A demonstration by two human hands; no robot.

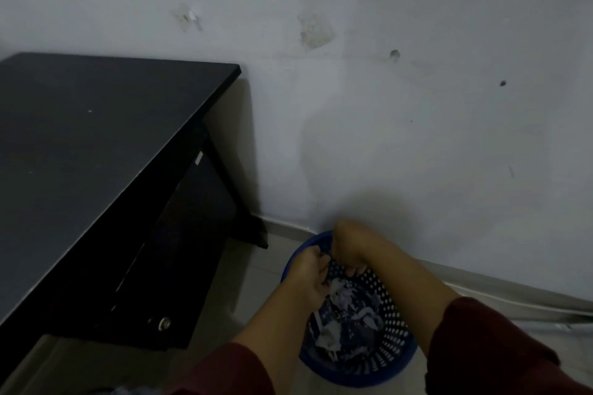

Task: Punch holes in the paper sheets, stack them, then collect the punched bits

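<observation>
A blue perforated waste basket (390,349) stands on the floor by the wall, with crumpled white paper scraps (343,314) inside. Both my hands reach over its far rim. My left hand (309,279) hangs over the basket with fingers bunched; whether it holds bits is hidden. My right hand (348,248) is curled downward above the basket, fingers closed; nothing is visible in it. No punch or paper sheets are in view.
A black desk (96,144) fills the left, its leg and a lower shelf beside the basket. A stained white wall (417,106) rises behind. A pale tiled floor (250,272) lies between desk and basket.
</observation>
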